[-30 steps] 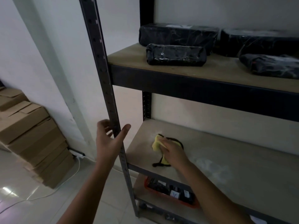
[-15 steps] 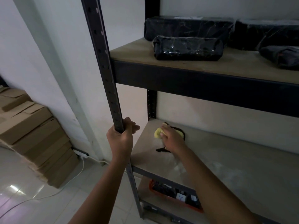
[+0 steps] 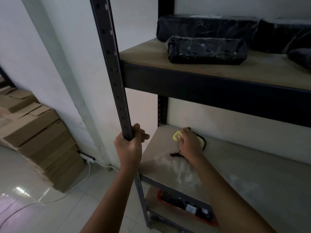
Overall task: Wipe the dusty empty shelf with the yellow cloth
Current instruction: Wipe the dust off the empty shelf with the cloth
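Observation:
The dusty empty shelf (image 3: pixel 244 167) is the middle board of a dark metal rack, with pale dust smears near its front left. My right hand (image 3: pixel 190 143) presses the yellow cloth (image 3: pixel 177 136) with its black trim flat on the board, close to the back left corner and the wall. Most of the cloth is hidden under the hand. My left hand (image 3: pixel 129 145) is wrapped around the rack's front left upright post (image 3: pixel 114 69), at the height of this shelf.
The upper shelf (image 3: pixel 193 68) carries several black plastic-wrapped bundles (image 3: pixel 207 49). A red tray (image 3: pixel 186 207) with dark items sits on the board below. Stacked cardboard boxes (image 3: pixel 38 135) stand on the tiled floor at left, beside a white power strip and cable (image 3: pixel 87 160).
My left hand went from open beside the post to gripping it. My right hand slid the cloth from mid-shelf back toward the rear left corner.

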